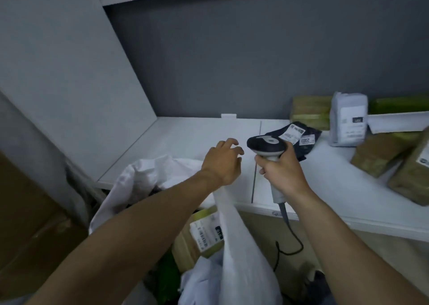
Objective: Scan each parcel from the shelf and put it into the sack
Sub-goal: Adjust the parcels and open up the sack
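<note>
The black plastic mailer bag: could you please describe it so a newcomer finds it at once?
Start at the white shelf board and find the grey-and-black handheld scanner gripped by the right hand. Just behind it lies the flat black plastic mailer bag, the only dark parcel among brown boxes.

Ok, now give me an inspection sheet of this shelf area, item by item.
Surface: white shelf with a seam.
Job's things: black parcel, grey parcel, brown parcels at shelf's right; scanner; white sack below, labelled parcel inside.
Clutter: nothing seen.
Hands: left hand empty, fingers loosely curled, over shelf; right hand grips scanner.
Cables: scanner cable hangs looping below shelf.
Surroundings: grey wall; cardboard box at left.
</note>
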